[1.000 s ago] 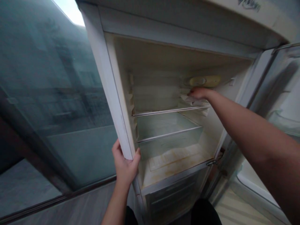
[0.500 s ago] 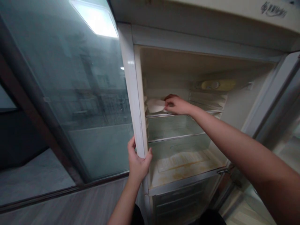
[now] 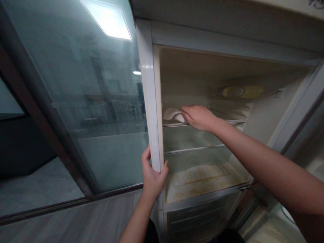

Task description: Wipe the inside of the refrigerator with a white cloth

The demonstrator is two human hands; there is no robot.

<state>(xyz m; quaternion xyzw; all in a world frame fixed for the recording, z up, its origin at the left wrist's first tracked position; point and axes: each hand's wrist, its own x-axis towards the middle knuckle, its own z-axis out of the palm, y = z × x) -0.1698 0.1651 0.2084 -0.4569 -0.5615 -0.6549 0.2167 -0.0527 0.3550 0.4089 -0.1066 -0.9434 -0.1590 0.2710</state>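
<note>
An open, empty white fridge (image 3: 149, 84) fills the middle of the view. My left hand (image 3: 153, 175) is wrapped round the lower part of its left front edge. My right hand (image 3: 198, 117) reaches in over the top glass shelf (image 3: 227, 121) and presses a crumpled white cloth (image 3: 172, 114) against the shelf near the left inner wall. Its fingers are closed on the cloth. Below lie a second glass shelf (image 3: 192, 148) and a stained, yellowed floor panel (image 3: 202, 179).
A glass sliding door (image 3: 76, 101) with a dark frame stands to the left, reflecting a ceiling light. A yellowish thermostat housing (image 3: 240, 91) sits at the fridge's upper right. Freezer drawers (image 3: 197, 216) lie below. The open fridge door (image 3: 303, 128) stands at the right.
My right hand has carried the cloth from the right end of the top shelf to its left end. My left hand has kept its grip on the fridge edge.
</note>
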